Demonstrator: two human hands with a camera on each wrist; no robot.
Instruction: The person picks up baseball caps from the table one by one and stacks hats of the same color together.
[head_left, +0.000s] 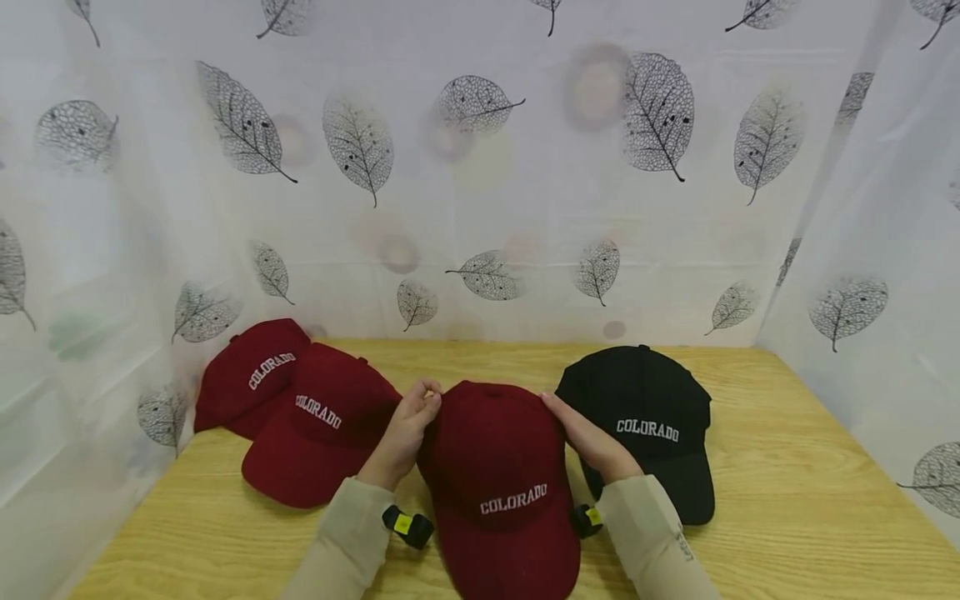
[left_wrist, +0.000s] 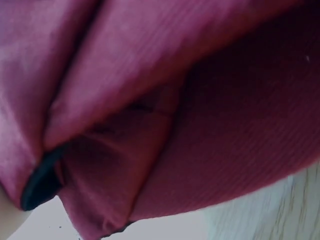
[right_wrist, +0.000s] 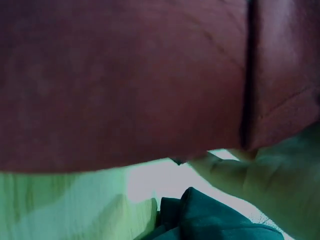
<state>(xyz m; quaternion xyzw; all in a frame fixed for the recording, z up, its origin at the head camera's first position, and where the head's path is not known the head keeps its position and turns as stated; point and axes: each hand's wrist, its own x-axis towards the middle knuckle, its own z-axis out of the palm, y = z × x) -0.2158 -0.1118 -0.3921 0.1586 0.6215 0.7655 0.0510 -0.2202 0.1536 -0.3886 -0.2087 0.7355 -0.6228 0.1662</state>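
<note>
Both hands hold a dark red baseball cap (head_left: 498, 442) lettered COLORADO, its brim toward the person. At its upper left side, the left hand (head_left: 405, 429) grips with bent fingers. The right hand (head_left: 596, 442) holds the opposite side, fingertips near the crown's top and partly hidden behind the cloth. In the left wrist view the cap's folded red cloth (left_wrist: 125, 85) fills most of the picture. The right wrist view shows the right hand's fingers (right_wrist: 240, 175) under the red cap's edge (right_wrist: 125, 100).
Two more red COLORADO caps (head_left: 322, 425) overlap at the left of the wooden table (head_left: 795, 500). A black COLORADO cap (head_left: 645, 425) sits just right of the right hand. Leaf-printed white sheeting (head_left: 510, 200) encloses the back and sides.
</note>
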